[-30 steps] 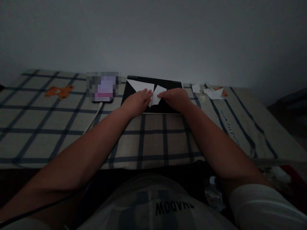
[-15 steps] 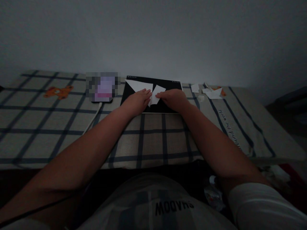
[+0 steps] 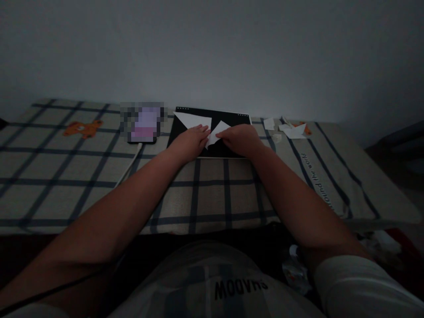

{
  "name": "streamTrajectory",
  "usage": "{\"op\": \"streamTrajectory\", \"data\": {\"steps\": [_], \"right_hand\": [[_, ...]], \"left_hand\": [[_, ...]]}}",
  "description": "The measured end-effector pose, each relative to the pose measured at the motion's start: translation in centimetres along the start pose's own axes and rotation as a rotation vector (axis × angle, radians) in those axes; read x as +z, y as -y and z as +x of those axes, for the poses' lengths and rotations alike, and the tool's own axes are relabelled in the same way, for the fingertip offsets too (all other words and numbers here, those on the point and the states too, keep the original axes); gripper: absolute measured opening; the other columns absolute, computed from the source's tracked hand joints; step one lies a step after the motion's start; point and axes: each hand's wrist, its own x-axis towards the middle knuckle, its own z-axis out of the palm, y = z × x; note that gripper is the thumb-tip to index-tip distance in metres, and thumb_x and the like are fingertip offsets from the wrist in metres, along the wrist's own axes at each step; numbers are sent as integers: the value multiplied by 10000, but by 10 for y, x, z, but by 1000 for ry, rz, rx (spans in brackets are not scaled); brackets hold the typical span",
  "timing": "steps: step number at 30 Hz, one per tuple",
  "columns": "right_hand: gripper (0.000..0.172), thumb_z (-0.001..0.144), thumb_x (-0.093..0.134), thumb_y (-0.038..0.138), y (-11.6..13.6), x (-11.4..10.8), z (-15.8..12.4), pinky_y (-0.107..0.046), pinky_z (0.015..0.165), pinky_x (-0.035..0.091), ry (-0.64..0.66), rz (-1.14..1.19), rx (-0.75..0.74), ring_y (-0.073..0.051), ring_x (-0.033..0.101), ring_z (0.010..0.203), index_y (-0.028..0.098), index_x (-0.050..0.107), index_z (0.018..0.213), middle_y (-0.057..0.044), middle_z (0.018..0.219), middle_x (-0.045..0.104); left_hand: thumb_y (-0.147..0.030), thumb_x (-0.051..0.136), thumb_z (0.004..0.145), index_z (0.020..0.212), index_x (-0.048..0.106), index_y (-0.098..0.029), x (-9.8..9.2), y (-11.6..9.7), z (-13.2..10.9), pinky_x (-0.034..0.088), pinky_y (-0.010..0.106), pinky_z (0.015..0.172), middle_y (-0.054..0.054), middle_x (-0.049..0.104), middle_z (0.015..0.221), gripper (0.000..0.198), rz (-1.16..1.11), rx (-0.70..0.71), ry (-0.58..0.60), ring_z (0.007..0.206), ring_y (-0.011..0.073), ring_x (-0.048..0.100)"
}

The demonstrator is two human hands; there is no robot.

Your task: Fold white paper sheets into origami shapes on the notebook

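A folded sheet of white paper [image 3: 195, 120] lies on a black board-like pad [image 3: 236, 116] with a pale edge. Its left part tapers to a point, and a smaller flap [image 3: 219, 128] stands at its right end. My left hand [image 3: 195, 141] rests palm down on the paper, fingers stretched out, covering its lower middle. From the right, my right hand [image 3: 240, 137] holds the flap between thumb and bent fingers. The fingertips are dim and partly hidden.
A phone [image 3: 144, 123], its screen blurred out, lies left of the pad with a white cable [image 3: 128, 165]. Paper scraps [image 3: 269, 123] and a small folded paper boat [image 3: 296, 131] are on the right. The checked tablecloth [image 3: 212, 194] meets a wall [image 3: 212, 53] behind.
My right hand has brought the paper flap lower, and less of the flap shows now. My left hand stays on the paper. The whole view has shifted slightly.
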Motion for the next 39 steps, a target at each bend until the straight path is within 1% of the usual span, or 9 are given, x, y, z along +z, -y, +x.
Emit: {"op": "streamTrajectory", "data": {"steps": [5, 9, 15, 22, 26, 31, 34, 37, 39], "right_hand": [[416, 1065, 557, 193, -9, 12, 2, -363, 927, 572, -120, 116, -126, -247, 793, 1200, 272, 806, 1388, -59, 1363, 829], [411, 1073, 557, 153, -11, 17, 4, -368, 968, 595, -125, 117, -140, -245, 791, 1245, 290, 831, 1347, -49, 1360, 829], [382, 1108, 555, 170, -9, 14, 4, -363, 917, 620, -94, 55, -108, -250, 809, 1217, 307, 841, 1322, -35, 1352, 831], [395, 1120, 543, 179, -8, 16, 3, -344, 891, 597, -101, 47, -78, -231, 810, 1194, 335, 821, 1353, -28, 1358, 830], [391, 1142, 515, 227, -5, 13, 3, -334, 834, 555, -60, 18, -65, -228, 812, 1154, 353, 820, 1351, -26, 1323, 845], [407, 1161, 468, 267, 1, 1, 2, -339, 757, 489, -1, -42, -50, -238, 814, 1071, 311, 818, 1363, -71, 1260, 862], [413, 1160, 461, 274, 2, -2, 2, -335, 739, 466, 19, -56, -40, -239, 811, 1059, 318, 825, 1349, -73, 1219, 871], [410, 1146, 476, 260, 0, 0, 1, -338, 737, 471, 7, -48, -52, -247, 815, 1062, 315, 819, 1365, -73, 1205, 873], [404, 1124, 505, 232, -4, 4, 1, -344, 780, 501, -33, -10, -86, -249, 810, 1113, 294, 811, 1380, -69, 1271, 860]], "left_hand": [[-243, 388, 1161, 1672, 494, -71, 6, 1, -1, 274, 397, 1406, 146, 455, 1776, 550, -27, -28, -28, 1692, 255, 360], [-265, 390, 1151, 1676, 485, -82, 9, 5, -1, 288, 454, 1402, 153, 443, 1782, 563, -59, -24, -54, 1697, 276, 349], [-266, 406, 1132, 1628, 548, -87, 8, 8, -3, 313, 498, 1390, 169, 459, 1770, 545, -62, 30, -113, 1677, 300, 391], [-237, 388, 1145, 1651, 517, -74, 5, 3, -5, 300, 427, 1394, 159, 457, 1772, 547, -33, 7, -48, 1675, 269, 395], [-238, 386, 1147, 1653, 515, -79, 3, 3, -5, 313, 432, 1390, 167, 453, 1771, 545, -23, 6, -44, 1673, 267, 401], [-240, 372, 1151, 1650, 513, -56, 2, 0, -4, 320, 448, 1386, 189, 454, 1766, 550, -14, -9, -30, 1671, 286, 404], [-246, 371, 1154, 1651, 512, -64, 1, -1, -4, 328, 441, 1380, 186, 451, 1770, 548, -10, -22, -21, 1670, 285, 405], [-241, 378, 1152, 1648, 518, -80, 1, -2, -5, 340, 449, 1376, 177, 458, 1768, 540, -8, -22, -27, 1666, 286, 414], [-234, 384, 1151, 1641, 527, -71, 1, -2, -6, 343, 454, 1376, 185, 467, 1760, 536, -9, -22, -37, 1663, 294, 418]]}}
